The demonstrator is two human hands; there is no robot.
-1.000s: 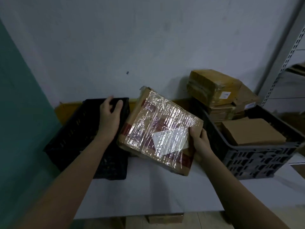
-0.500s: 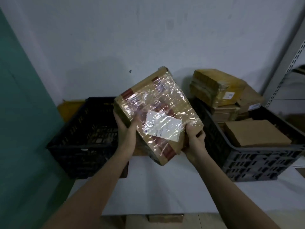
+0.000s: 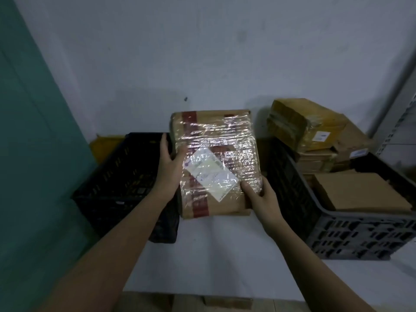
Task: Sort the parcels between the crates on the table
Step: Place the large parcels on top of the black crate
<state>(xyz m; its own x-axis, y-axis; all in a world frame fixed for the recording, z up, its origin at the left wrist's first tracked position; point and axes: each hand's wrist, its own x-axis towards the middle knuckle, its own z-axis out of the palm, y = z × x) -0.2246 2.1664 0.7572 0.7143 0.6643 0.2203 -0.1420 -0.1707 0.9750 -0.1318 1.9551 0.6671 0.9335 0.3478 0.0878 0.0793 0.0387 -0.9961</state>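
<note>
— Where does the sort stand?

— Mid-job, by the look of it. A person holds one plastic-wrapped parcel (image 3: 216, 163) over the white counter (image 3: 225, 262), between the black crate (image 3: 126, 183) on the left and the grey crate (image 3: 351, 230) on the right.

— And the grip?

— Two-handed. The left hand (image 3: 170, 164) clasps the parcel's left edge, thumb on the front; the right hand (image 3: 261, 194) pinches its lower right corner. The white label (image 3: 210, 173) faces up toward the camera.

— What is left?

— Plenty, it seems. The grey crate carries a stack of brown parcels (image 3: 308, 134) at the back and a flat cardboard parcel (image 3: 360, 192) in front. The black crate's inside looks dark and shows no parcel that can be made out. A yellow package (image 3: 105, 145) lies behind it, against the wall.
</note>
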